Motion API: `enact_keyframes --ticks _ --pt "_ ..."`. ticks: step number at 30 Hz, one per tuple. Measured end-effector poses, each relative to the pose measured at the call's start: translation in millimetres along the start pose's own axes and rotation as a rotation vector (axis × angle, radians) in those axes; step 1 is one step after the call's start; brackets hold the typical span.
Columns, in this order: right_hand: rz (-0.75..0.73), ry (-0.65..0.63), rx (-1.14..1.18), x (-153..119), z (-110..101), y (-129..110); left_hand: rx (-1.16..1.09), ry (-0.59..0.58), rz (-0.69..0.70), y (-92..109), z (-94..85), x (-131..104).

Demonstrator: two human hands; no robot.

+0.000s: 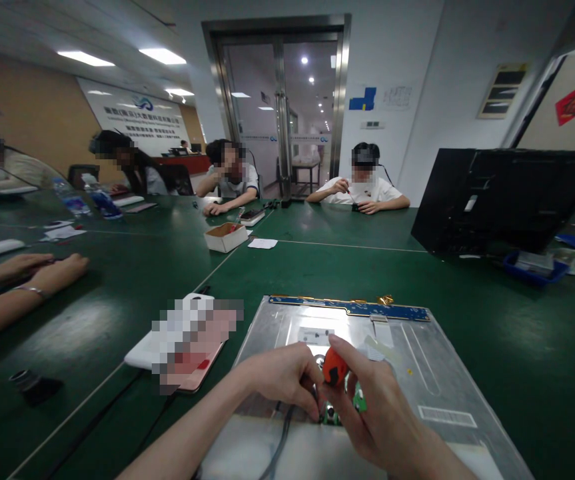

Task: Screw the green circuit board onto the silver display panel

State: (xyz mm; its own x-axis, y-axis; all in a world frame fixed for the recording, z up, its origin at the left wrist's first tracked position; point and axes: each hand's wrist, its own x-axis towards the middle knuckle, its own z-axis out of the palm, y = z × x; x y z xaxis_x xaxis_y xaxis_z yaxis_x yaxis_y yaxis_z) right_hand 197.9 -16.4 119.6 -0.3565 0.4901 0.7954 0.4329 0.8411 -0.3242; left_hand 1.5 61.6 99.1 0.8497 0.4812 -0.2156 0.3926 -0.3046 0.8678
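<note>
A screwdriver with an orange and black handle [336,368] is gripped in my right hand [384,413], its handle end tilted toward me. Its tip is hidden by my fingers. My left hand [284,375] is closed in a pinch beside it, and what lies between those fingertips cannot be made out. Both hands are over a green circuit board [360,400] on the back of a flat metal display panel [447,373]. A dark cable [283,437] runs from under my left hand toward me. Along the panel's far edge sits a blue circuit strip [317,306].
Left of the panel lie a white device [142,343] and a pink phone [202,373], partly blurred. A small box [226,238] stands farther back, and a large black screen [497,200] at right. A co-worker's hands [57,270] rest at left; other people sit across the green table [347,267].
</note>
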Motion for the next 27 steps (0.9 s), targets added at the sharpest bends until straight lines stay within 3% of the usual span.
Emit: enact_keyframes --ticks 27 --pt "0.015 -0.022 0.003 1.1 -0.8 -1.2 0.08 0.051 -0.008 5.3 -0.3 -3.8"
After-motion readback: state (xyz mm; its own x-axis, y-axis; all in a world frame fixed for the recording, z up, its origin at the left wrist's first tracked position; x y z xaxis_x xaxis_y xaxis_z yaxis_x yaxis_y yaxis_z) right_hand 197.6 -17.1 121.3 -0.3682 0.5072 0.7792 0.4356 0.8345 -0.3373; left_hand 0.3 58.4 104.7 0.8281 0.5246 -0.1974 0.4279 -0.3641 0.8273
